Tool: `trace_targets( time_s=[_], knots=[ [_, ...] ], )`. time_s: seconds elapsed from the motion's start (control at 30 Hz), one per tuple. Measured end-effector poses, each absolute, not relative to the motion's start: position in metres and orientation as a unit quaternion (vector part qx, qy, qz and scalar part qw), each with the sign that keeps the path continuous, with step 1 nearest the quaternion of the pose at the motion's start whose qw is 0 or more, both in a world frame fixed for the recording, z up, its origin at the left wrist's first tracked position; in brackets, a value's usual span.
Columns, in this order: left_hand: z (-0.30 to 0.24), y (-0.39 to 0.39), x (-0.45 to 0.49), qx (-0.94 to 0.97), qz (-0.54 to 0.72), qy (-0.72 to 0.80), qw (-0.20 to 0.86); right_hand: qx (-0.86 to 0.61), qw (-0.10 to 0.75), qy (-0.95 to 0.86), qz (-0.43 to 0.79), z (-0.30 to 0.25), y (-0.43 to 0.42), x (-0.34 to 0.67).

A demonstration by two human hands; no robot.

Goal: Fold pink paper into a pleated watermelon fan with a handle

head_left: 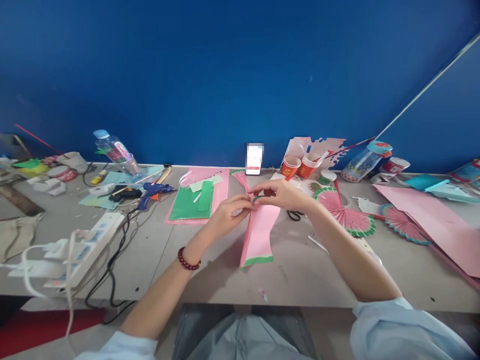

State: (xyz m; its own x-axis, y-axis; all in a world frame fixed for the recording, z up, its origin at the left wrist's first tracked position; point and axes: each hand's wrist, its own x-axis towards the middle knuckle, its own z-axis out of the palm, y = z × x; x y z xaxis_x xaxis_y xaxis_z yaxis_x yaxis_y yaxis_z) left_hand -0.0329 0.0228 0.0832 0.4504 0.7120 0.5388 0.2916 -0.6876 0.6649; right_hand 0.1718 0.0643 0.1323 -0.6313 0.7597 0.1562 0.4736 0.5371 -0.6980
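Observation:
Both my hands meet at the middle of a pink paper strip (258, 235) with a green band along its near end. Its left side is gathered into narrow pleats, and more pleats fan out beyond my hands toward the wall. My left hand (233, 212) pinches the pleated edge from the left. From above, my right hand (277, 194) closes its fingers on the same paper, near the left hand's fingertips. The fingertips partly hide the fold. To the right lies a finished-looking watermelon paper fan (347, 212), beside black-handled scissors (295, 215) partly covered by my right forearm.
Green paper (187, 207) lies left of my hands, near a blue glue gun (153, 192). A power strip (90, 247) with cables occupies the left. A phone (254, 159) leans on the blue wall, with red paper cups (291, 165) beside it. Pink sheets (438, 220) lie right.

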Motion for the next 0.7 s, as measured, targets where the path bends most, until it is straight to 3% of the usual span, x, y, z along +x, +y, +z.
trace_targets(
  time_s=[0.3, 0.43, 0.7],
  knots=[
    [0.081, 0.011, -0.035, 0.65, 0.441, 0.38, 0.489, -0.427, 0.29, -0.785, 0.342, 0.132, 0.062, 0.185],
    [0.083, 0.009, -0.05, 0.693, 0.341, 0.424, 0.472, -0.463, 0.341, -0.74, 0.349, 0.13, 0.061, 0.198],
    [0.06, 0.017, -0.085, 0.705, 0.338, 0.454, 0.427, -0.487, 0.379, -0.681, 0.394, 0.1, 0.05, 0.22]
  ],
)
